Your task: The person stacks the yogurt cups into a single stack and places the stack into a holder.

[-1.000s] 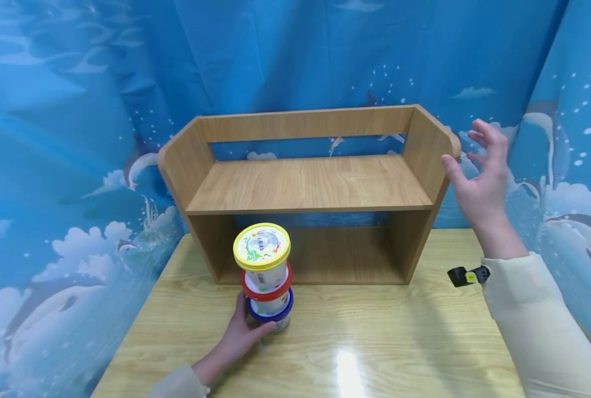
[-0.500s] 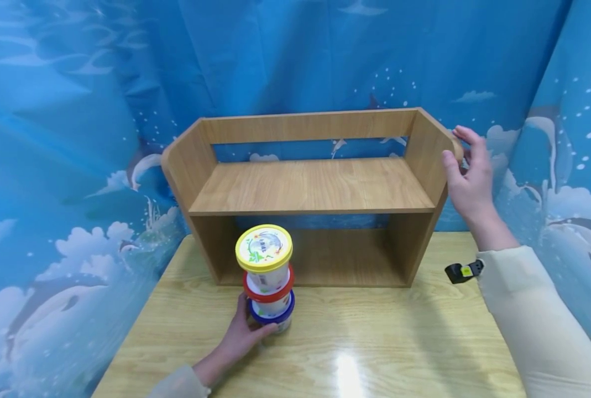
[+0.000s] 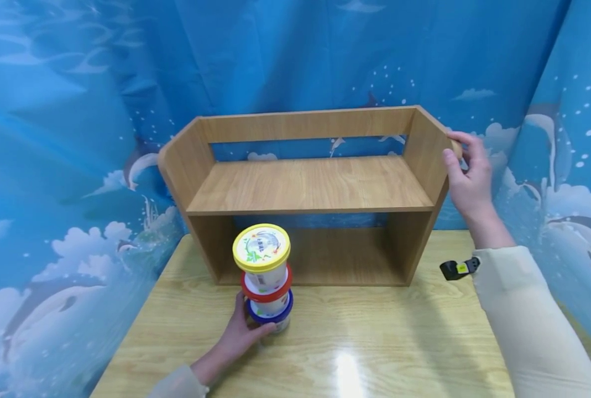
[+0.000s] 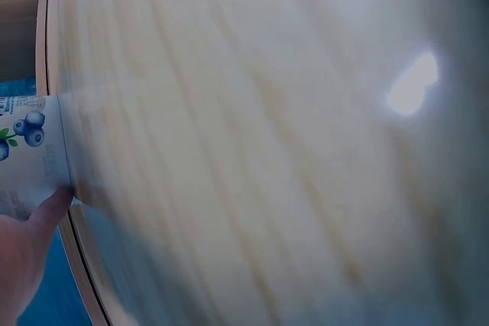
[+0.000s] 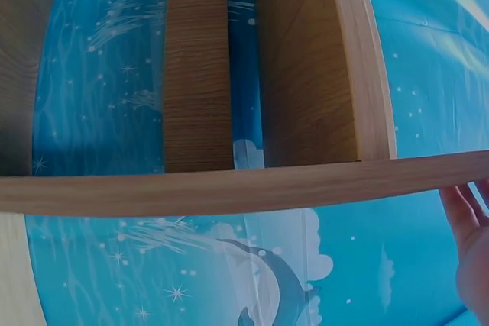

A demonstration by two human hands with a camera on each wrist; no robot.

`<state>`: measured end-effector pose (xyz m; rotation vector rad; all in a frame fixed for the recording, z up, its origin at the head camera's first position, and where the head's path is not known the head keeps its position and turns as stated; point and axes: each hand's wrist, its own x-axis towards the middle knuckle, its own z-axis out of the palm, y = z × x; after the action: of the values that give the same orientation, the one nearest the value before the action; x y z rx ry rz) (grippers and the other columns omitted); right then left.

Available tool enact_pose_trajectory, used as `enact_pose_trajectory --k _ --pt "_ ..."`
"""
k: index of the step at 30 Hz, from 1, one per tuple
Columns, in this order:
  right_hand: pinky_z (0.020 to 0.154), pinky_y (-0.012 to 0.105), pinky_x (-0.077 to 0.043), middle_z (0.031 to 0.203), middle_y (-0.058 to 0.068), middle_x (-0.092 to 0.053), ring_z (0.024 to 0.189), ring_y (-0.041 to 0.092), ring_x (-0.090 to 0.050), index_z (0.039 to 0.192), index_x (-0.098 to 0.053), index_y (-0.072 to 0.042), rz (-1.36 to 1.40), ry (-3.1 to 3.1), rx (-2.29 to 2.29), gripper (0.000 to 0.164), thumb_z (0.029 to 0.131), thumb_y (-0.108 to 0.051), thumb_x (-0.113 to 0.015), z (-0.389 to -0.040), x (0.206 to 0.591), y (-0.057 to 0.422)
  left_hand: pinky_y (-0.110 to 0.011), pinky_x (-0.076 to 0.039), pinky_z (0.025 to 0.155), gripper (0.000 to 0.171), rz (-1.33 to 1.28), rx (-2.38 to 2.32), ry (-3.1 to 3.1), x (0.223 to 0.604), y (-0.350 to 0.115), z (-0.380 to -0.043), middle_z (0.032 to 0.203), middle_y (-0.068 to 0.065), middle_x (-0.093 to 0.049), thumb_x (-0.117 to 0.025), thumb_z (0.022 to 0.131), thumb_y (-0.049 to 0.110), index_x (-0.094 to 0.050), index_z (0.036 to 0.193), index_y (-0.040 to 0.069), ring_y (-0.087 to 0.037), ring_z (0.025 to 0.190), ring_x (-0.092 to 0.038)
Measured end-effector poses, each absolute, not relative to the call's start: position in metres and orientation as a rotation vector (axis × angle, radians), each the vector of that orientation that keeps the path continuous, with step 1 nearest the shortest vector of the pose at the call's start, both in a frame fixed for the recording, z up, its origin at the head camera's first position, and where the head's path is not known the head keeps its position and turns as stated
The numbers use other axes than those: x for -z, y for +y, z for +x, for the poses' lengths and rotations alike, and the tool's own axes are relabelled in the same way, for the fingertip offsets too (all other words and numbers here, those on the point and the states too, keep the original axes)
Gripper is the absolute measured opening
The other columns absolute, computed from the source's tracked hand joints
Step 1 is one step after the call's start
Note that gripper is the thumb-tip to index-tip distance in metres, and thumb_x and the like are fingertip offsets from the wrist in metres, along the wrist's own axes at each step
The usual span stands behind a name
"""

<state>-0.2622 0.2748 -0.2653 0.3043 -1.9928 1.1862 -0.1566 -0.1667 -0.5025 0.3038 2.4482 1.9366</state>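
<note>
In the head view, three white tubs stand stacked on the table. A yellow-lidded tub (image 3: 261,249) is on top, a red-lidded tub (image 3: 270,301) in the middle and a blue-lidded tub (image 3: 281,320) at the bottom. My left hand (image 3: 239,335) holds the bottom tub, thumb at its front and fingers round its left side. Blueberries are printed on the tub's side (image 4: 27,158) at the left wrist view's edge. At the upper right, my right hand (image 3: 471,182) grips the rounded front edge of the wooden shelf's right side panel (image 3: 427,160); its fingertips (image 5: 458,211) meet that panel in the right wrist view.
The two-tier wooden shelf (image 3: 310,185) stands at the back of the pale wooden table (image 3: 365,331), just behind the tubs. Blue sea-patterned curtains (image 3: 295,55) hang behind it and on both sides. A small black wrist camera (image 3: 456,270) sticks out from the right sleeve.
My right hand has moved left from beside the shelf and taken hold of the side panel's front edge. The left hand and the stacked tubs have stayed in place.
</note>
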Motion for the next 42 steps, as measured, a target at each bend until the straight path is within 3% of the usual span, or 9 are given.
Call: enact_pose_trajectory --k 5,19,27,33,42 --pt "0.083 0.024 -0.047 0.138 0.002 -0.048 0.113 0.016 -0.051 0.136 -0.051 -0.016 0.307 -1.964 -1.218 0.035 0.101 -0.021 -0.049 -0.262 0.265 0.272 -0.043 -0.052 0.092 0.095 0.307 -1.927 2.465 0.503 -0.168 -0.157 0.140 -0.033 -0.038 -0.083 0.077 0.011 -0.017 0.145 0.003 -0.049 0.127 -0.041" --pt "0.092 0.029 -0.048 0.139 0.001 -0.047 0.116 0.020 -0.050 0.137 -0.050 -0.018 0.279 -1.973 -1.221 0.036 0.101 -0.023 -0.048 -0.264 0.267 0.271 -0.037 -0.053 0.090 0.092 0.360 -1.952 2.475 0.496 -0.162 -0.157 0.136 -0.029 -0.044 -0.084 0.075 0.010 -0.023 0.142 0.005 -0.046 0.124 -0.046" --pt "0.096 0.032 -0.047 0.141 0.001 -0.046 0.119 0.022 -0.049 0.138 -0.049 -0.019 0.273 -1.979 -1.233 0.036 0.102 -0.024 -0.048 -0.263 0.267 0.272 -0.033 -0.054 0.088 0.092 0.354 -1.965 2.442 0.475 -0.154 -0.160 0.138 -0.027 -0.044 -0.084 0.075 0.010 -0.024 0.144 0.010 -0.045 0.125 -0.045" --pt "0.093 0.031 -0.048 0.140 0.002 -0.046 0.116 0.020 -0.049 0.137 -0.048 -0.019 0.272 -1.980 -1.232 0.036 0.102 -0.024 -0.047 -0.262 0.267 0.272 -0.037 -0.055 0.087 0.088 0.388 -1.964 2.434 0.459 -0.152 -0.162 0.137 -0.027 -0.043 -0.083 0.077 0.008 -0.024 0.143 0.008 -0.044 0.124 -0.046" --pt "0.092 0.030 -0.048 0.139 0.002 -0.047 0.115 0.019 -0.049 0.137 -0.048 -0.019 0.271 -1.980 -1.233 0.036 0.102 -0.024 -0.047 -0.261 0.266 0.271 -0.039 -0.055 0.088 0.084 0.421 -1.944 2.449 0.435 -0.144 -0.164 0.137 -0.020 -0.044 -0.083 0.078 0.012 -0.027 0.140 0.014 -0.039 0.122 -0.048"
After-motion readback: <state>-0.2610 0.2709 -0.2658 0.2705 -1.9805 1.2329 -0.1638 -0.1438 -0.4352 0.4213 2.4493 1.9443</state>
